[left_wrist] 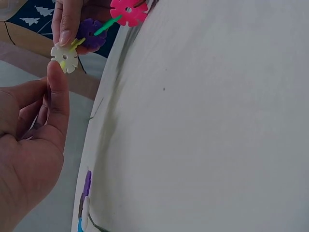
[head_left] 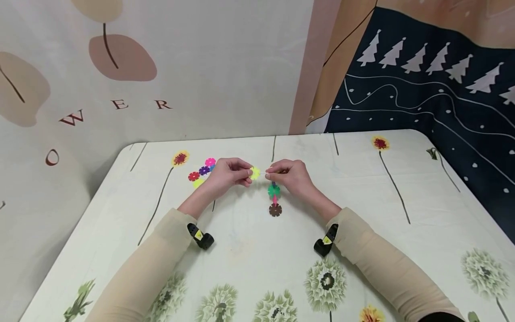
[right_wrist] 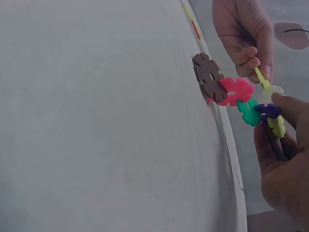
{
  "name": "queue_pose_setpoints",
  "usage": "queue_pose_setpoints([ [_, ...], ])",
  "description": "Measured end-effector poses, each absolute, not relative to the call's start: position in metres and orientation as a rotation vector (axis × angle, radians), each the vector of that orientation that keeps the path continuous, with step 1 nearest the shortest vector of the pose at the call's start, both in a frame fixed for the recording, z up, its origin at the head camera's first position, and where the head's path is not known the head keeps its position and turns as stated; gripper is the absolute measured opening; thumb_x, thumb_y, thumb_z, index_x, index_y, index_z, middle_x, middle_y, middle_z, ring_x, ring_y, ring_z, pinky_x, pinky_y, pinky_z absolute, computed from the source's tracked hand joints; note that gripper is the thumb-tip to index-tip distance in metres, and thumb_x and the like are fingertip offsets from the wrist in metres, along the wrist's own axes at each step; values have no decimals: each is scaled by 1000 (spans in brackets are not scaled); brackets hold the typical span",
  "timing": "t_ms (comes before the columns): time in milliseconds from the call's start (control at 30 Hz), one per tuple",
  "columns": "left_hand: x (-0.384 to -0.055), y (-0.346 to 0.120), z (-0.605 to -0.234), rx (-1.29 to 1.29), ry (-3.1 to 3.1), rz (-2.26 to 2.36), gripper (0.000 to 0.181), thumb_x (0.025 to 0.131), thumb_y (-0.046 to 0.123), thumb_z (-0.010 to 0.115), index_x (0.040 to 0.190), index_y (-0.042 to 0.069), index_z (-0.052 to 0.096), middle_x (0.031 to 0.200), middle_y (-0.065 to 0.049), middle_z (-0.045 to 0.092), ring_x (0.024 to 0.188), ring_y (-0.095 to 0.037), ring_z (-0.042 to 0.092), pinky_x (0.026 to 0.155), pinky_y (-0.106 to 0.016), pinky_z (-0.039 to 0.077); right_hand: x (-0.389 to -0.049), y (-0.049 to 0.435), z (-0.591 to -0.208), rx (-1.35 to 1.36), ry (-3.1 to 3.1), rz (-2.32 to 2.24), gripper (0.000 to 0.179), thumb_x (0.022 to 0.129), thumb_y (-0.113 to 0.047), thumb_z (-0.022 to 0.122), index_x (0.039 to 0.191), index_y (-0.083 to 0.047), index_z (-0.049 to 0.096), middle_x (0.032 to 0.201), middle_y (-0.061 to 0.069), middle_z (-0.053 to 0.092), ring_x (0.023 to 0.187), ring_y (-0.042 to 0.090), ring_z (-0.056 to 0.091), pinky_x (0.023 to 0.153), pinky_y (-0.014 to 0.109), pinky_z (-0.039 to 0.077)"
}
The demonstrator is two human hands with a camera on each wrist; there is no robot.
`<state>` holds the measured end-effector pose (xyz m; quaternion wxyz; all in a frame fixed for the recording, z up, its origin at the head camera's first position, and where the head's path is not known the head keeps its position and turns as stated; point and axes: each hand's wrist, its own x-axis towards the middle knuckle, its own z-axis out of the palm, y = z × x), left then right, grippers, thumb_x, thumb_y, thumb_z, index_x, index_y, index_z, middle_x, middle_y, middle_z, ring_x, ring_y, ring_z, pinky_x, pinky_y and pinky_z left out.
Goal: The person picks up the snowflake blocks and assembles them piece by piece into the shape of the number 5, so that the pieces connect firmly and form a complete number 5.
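Observation:
Between thumb and fingertips, my left hand (head_left: 231, 173) pinches a yellow notched plastic disc (head_left: 255, 173). My right hand (head_left: 293, 176) holds a chain of interlocking discs by its upper end, facing the left hand. A white disc (right_wrist: 275, 90) sits at that end, its edge right at the yellow disc. Below it come another yellow disc (right_wrist: 276, 126), a purple disc (right_wrist: 268, 112), a green disc (head_left: 274, 191), a pink disc (right_wrist: 244, 89) and a brown disc (head_left: 275, 210). The chain hangs toward the table, brown disc lowest.
Beside the left wrist, a group of discs lies on the table (head_left: 241, 250): pink (head_left: 210, 162), purple (head_left: 204, 170), red (head_left: 193, 176), yellow (head_left: 198, 183) and a blue one partly hidden by the hand. Printed fabric walls (head_left: 225, 80) stand behind the table.

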<state>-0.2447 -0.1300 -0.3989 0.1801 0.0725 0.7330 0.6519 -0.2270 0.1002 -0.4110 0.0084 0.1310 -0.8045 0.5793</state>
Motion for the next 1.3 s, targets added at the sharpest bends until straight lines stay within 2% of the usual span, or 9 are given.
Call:
queue_pose_setpoints([
  [467,-244,-124,-394,251,2104,1842,20,98,2,69,114,-10,69,96,-18,72,72,-18,71,77,-32,62,-224,100,-407,384,-2526,1776,11,87,-7,83,95,1,81,105,12,75,97,25,67,72,21,53],
  [667,-244,-122,-394,231,2111,1822,18,98,2,68,113,-8,69,96,-19,71,73,-19,71,78,-33,61,-224,100,-409,368,-2530,1770,10,88,-6,82,94,1,81,100,10,75,88,22,65,69,21,50],
  [833,-244,-123,-394,214,2072,1863,20,99,3,67,116,-9,66,98,-18,70,75,-19,71,78,-32,61,-224,97,-408,365,-2520,1760,13,90,-7,81,101,-1,79,94,10,73,78,22,57,66,24,46],
  [933,-244,-125,-394,200,2038,1896,22,100,3,65,118,-10,64,100,-18,69,77,-18,71,78,-32,61,-225,95,-408,383,-2514,1772,22,89,-8,81,110,-1,77,102,11,72,85,21,60,74,25,51],
  [1067,-244,-127,-396,164,1984,1935,23,101,1,63,120,-12,62,100,-17,68,77,-19,71,78,-32,61,-226,92,-408,416,-2531,1811,35,87,-7,82,120,0,73,114,12,69,99,23,65,90,31,56],
  [1300,-242,-126,-398,187,1918,1958,22,101,-1,62,119,-14,62,98,-16,69,77,-19,71,78,-32,61,-226,92,-410,461,-2599,1759,35,85,-7,84,119,-3,74,116,8,71,102,21,61,89,32,53],
])
